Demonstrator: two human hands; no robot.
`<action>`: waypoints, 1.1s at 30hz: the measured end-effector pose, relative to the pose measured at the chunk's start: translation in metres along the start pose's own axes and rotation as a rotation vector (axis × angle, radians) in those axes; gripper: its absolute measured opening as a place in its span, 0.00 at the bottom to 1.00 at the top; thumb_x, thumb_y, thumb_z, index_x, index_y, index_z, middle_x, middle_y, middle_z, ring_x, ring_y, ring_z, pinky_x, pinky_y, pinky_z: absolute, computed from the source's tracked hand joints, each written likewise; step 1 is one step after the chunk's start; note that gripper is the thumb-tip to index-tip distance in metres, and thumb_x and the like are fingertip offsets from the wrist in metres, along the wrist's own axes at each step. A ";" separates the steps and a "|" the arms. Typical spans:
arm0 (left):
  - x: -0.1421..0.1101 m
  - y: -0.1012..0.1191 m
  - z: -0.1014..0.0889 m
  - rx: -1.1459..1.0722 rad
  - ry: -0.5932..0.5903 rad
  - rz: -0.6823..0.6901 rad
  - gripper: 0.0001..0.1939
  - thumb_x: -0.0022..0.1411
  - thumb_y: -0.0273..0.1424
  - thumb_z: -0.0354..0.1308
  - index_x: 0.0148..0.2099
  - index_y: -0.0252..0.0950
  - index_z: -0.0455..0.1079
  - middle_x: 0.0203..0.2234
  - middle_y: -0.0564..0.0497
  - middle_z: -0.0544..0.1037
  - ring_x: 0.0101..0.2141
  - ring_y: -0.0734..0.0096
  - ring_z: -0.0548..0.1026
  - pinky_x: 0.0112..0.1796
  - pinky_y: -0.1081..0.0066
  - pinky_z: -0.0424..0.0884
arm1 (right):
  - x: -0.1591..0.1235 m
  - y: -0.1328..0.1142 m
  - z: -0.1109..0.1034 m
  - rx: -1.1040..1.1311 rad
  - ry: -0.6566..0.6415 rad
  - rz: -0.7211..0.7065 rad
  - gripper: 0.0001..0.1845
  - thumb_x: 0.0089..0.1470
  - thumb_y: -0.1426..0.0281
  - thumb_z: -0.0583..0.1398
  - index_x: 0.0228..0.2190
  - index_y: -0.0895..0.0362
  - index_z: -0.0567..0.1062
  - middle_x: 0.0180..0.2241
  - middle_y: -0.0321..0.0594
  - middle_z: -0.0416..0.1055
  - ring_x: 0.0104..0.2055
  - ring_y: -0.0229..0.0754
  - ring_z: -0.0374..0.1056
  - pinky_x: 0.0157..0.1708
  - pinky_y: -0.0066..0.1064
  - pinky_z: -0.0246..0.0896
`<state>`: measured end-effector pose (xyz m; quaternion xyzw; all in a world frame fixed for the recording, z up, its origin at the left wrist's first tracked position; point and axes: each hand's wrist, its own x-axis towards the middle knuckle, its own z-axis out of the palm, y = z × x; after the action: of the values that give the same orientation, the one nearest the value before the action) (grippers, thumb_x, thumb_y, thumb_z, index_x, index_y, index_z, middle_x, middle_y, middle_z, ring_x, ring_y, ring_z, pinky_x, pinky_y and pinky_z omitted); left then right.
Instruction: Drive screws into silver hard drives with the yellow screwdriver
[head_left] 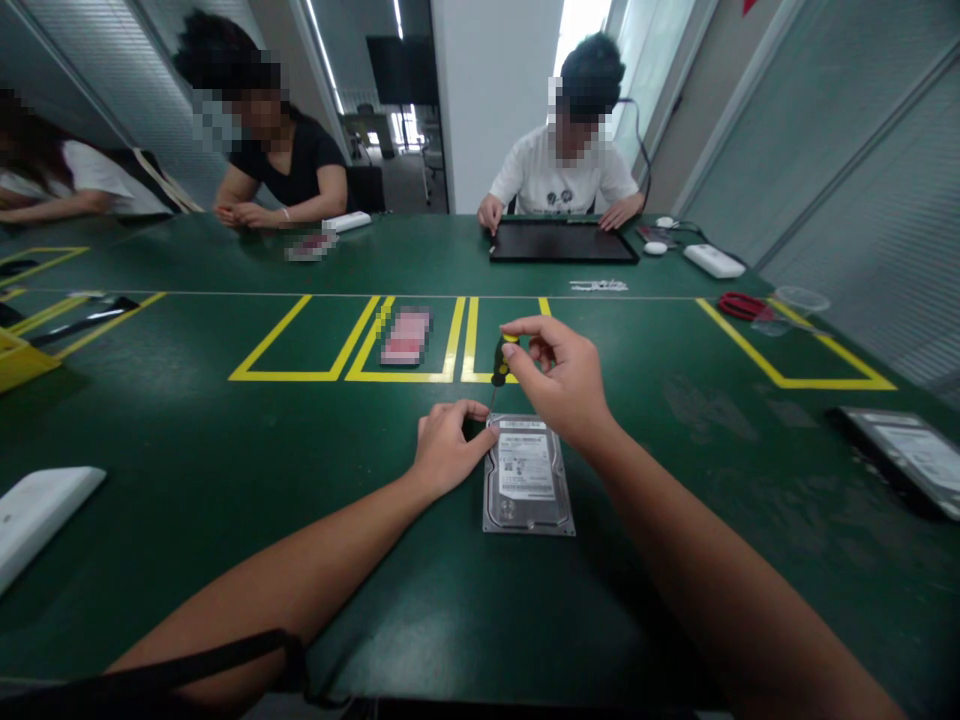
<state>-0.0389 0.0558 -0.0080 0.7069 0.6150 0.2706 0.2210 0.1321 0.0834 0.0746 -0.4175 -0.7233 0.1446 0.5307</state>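
Note:
A hard drive (528, 500) with a white label lies flat on the green table in front of me. My right hand (568, 375) is closed on a screwdriver (499, 372) with a black and yellow handle, held nearly upright. The thin shaft points down at the drive's far left corner. My left hand (444, 448) grips that corner, with the thumb on the drive's upper face and the index finger close to the screwdriver's tip. Its other fingers are curled beside the drive.
Yellow tape outlines mark the table (360, 590). Another hard drive (911, 450) lies at the right, near a red cable (746, 306) and a clear plastic lid (801, 298). A white device (49, 520) is at the left. Across the table, a person (562, 170) touches a black panel (562, 243).

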 end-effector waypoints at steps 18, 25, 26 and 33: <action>0.000 -0.001 -0.001 0.011 -0.004 0.014 0.14 0.59 0.42 0.62 0.46 0.43 0.73 0.44 0.53 0.80 0.49 0.56 0.72 0.51 0.56 0.63 | 0.000 0.000 0.000 -0.006 -0.009 -0.063 0.13 0.57 0.71 0.57 0.42 0.57 0.78 0.40 0.38 0.75 0.38 0.37 0.67 0.37 0.32 0.60; 0.000 -0.001 -0.001 0.007 -0.011 0.009 0.14 0.59 0.42 0.62 0.45 0.43 0.73 0.43 0.52 0.80 0.49 0.56 0.72 0.51 0.56 0.63 | 0.001 -0.001 -0.002 -0.002 -0.023 -0.045 0.13 0.61 0.70 0.56 0.43 0.56 0.79 0.43 0.39 0.76 0.42 0.39 0.70 0.38 0.33 0.63; 0.000 -0.001 -0.001 0.007 -0.010 0.010 0.14 0.59 0.42 0.62 0.45 0.43 0.73 0.43 0.52 0.80 0.49 0.56 0.72 0.51 0.56 0.63 | 0.001 -0.001 -0.002 -0.008 -0.030 -0.039 0.14 0.61 0.69 0.56 0.43 0.56 0.79 0.43 0.39 0.76 0.41 0.39 0.70 0.38 0.33 0.63; 0.000 -0.002 0.000 -0.002 -0.006 0.012 0.14 0.59 0.42 0.63 0.45 0.42 0.73 0.43 0.52 0.80 0.49 0.56 0.73 0.51 0.56 0.64 | 0.001 0.000 -0.002 0.035 -0.051 -0.092 0.11 0.61 0.70 0.58 0.42 0.57 0.78 0.42 0.38 0.76 0.39 0.37 0.70 0.37 0.31 0.62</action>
<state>-0.0405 0.0561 -0.0089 0.7112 0.6097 0.2705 0.2221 0.1335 0.0842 0.0760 -0.3707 -0.7523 0.1434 0.5255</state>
